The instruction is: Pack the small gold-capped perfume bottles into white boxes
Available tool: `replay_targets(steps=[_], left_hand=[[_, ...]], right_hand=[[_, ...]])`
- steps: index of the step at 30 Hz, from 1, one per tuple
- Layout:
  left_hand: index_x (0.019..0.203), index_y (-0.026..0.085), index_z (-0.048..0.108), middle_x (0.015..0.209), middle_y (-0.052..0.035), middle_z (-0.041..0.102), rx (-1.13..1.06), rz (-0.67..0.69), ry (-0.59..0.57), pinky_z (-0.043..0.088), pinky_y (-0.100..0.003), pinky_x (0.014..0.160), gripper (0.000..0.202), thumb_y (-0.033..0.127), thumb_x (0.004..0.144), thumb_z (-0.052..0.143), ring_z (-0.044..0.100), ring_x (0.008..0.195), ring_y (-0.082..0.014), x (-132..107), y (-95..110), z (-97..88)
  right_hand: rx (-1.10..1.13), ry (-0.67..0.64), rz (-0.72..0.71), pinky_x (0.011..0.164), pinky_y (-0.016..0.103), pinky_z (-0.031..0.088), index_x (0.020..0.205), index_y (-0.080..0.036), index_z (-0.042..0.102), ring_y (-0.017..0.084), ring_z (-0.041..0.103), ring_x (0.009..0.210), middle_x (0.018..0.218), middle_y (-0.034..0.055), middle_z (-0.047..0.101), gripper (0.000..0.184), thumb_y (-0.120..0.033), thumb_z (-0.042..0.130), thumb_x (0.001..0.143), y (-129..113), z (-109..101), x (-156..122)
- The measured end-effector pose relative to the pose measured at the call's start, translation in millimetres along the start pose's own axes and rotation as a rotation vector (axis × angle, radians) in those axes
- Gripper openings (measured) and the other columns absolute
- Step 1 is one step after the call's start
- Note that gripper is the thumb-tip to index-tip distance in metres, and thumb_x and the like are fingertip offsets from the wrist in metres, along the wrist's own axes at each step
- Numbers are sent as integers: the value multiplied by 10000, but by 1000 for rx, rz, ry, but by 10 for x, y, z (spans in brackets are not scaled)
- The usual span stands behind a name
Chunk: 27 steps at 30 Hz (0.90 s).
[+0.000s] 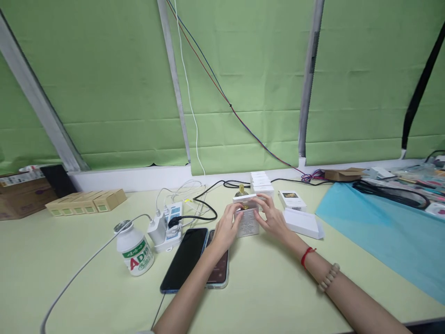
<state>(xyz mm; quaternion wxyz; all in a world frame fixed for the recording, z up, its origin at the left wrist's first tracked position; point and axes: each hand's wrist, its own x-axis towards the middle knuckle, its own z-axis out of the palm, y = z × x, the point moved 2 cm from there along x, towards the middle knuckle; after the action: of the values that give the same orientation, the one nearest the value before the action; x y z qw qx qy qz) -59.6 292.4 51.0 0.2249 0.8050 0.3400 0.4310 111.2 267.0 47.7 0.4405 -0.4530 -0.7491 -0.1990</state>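
A small box (248,226) with fine print on its front stands upright on the table, its white top flap (244,198) raised. My left hand (225,226) grips its left edge, thumb near the front and fingers at the top. On the opposite side my right hand (272,216) holds the box, with fingertips at the flap and thumb on the front. Something dark gold shows in the gap beneath the flap; I cannot make out what it is. Just behind the box stands a glass bottle (241,190) with a gold cap, its lower part hidden.
Two phones (186,260) lie by my left forearm, near a power strip (172,227) and a white ADES bottle (135,249). White boxes (261,183), a printed carton (292,200) and an open white box (301,223) sit right and behind. Blue sheeting (378,236) covers the right side.
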Motion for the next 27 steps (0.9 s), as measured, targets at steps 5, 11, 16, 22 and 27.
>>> replay_targets(steps=[5,11,16,22,27], left_hand=[[1113,218,342,1117,-55,494,-140,-67,64,421,-291,813,265,387,910,364,537,937,-144,5,-43,-3],[1074,209,316,945,-35,534,-276,-116,89,410,-262,726,256,406,913,341,541,780,-125,19,-75,-15],[1157,217,315,922,-27,536,-281,-111,101,401,-244,692,303,399,915,330,525,728,-117,11,-54,-16],[999,178,433,801,-15,523,-186,-75,107,382,-233,697,258,386,917,304,496,716,-122,25,-18,-43],[924,172,458,873,-32,548,-246,-69,119,397,-240,741,274,414,901,331,517,793,-135,28,-29,-38]], right_hand=[[-6,-53,46,464,132,446,1191,-228,491,108,561,947,1248,86,397,315,-321,416,899,13,6,-7],[-2,-83,76,482,138,453,1263,-257,429,97,556,933,1256,75,391,367,-328,396,904,18,22,-15],[-3,-91,87,509,140,478,1298,-273,401,106,550,965,1274,73,377,403,-328,404,899,30,21,-27],[40,-89,103,526,140,499,1199,-238,485,108,545,975,1269,79,373,326,-333,403,898,35,25,-14],[90,-97,97,542,135,509,1144,-236,503,85,551,934,1242,68,391,278,-330,391,907,38,38,-26]])
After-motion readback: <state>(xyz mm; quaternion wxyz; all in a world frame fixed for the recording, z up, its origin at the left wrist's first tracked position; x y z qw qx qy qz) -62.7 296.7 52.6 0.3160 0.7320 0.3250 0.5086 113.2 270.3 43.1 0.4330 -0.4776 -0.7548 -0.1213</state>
